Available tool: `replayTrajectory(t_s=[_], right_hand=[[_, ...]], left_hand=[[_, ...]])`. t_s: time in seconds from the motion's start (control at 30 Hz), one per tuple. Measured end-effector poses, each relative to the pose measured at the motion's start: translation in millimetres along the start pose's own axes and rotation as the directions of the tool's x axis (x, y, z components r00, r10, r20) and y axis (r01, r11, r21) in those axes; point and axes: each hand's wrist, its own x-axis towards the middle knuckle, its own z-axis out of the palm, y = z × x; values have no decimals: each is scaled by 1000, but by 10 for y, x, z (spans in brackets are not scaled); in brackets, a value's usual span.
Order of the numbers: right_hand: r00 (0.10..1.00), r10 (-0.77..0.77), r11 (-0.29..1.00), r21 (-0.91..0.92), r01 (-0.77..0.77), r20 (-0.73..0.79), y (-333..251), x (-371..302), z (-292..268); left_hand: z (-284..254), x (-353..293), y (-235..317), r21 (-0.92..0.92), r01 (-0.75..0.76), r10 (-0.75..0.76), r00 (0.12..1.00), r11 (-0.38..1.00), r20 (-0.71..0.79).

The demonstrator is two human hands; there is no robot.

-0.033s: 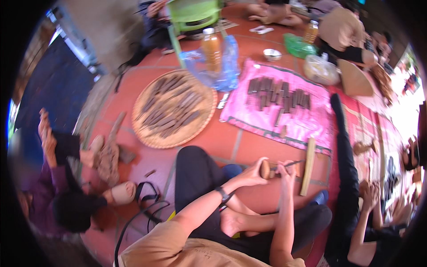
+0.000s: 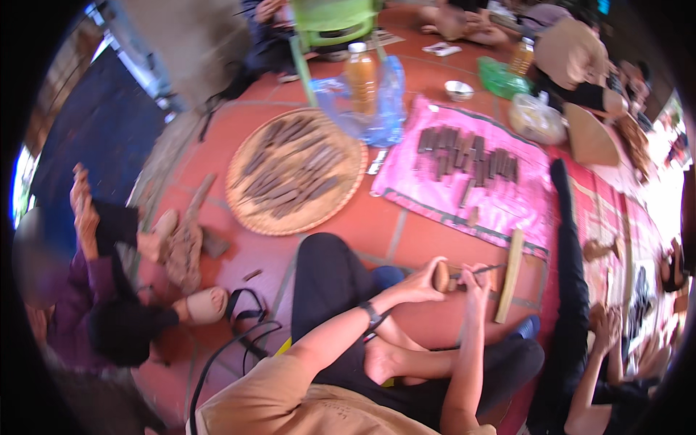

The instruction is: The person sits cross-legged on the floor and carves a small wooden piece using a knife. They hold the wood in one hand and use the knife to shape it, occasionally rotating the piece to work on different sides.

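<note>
My left hand (image 2: 420,283) is closed around a rounded brown wooden piece (image 2: 441,277), its flat oval end turned to the right. My right hand (image 2: 475,278) pinches a thin dark stick-like tool (image 2: 494,268), whose shaft runs from the wooden piece out past my fingers to the right. Both hands are close together above the tiled floor, in front of my crossed legs. Just right of them lies a long pale split-bamboo-like strip (image 2: 512,279). Whether the tool touches the wooden piece is too small to tell.
A round woven tray (image 2: 239,210) bears several dark brown sticks. More dark pieces lie on a pink cloth (image 2: 406,185). Beyond stand a bottle (image 2: 360,80) with a blue plastic bag and a green chair (image 2: 333,18). People sit left, right and behind; a black cord (image 2: 217,355) lies left.
The whole view has shifted slightly, so the scene sits a little further right. Both hands keep their holds, with barely any movement relative to each other.
</note>
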Motion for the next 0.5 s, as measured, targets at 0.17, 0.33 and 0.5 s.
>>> replayTrajectory(t_s=[0.17, 0.33, 0.5], right_hand=[[997, 57, 998, 9, -57, 56, 25, -106, 4], [998, 27, 990, -140, -35, -61, -106, -93, 71], [995, 96, 994, 50, -95, -26, -160, -81, 51]], left_hand=[[104, -40, -273, 28, -152, 154, 984, 988, -88], [42, -92, 45, -14, 45, -45, 999, 999, -16], [-3, -105, 160, -17, 65, -65, 998, 998, 13]])
